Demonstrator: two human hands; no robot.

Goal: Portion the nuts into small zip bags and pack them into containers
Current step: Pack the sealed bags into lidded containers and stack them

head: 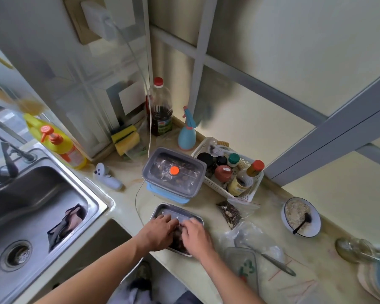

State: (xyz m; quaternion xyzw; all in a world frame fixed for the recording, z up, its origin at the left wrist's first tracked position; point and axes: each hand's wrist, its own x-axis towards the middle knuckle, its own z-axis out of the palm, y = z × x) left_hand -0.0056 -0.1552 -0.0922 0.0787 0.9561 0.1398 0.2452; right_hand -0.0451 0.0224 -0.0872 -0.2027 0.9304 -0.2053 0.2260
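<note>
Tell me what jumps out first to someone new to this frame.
Both hands, left hand and right hand, press down on bagged nuts in a steel tray at the counter's front edge. Just behind it stands a lidded grey container with a bright orange spot on top, stacked on a blue one. The yellow detergent bottle by the sink on the left also draws the eye.

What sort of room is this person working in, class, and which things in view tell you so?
Most likely a home kitchen. A steel sink is set into the counter, a yellow dish soap bottle and sponges stand behind it, and a basket of sauce bottles sits by the wall.
</note>
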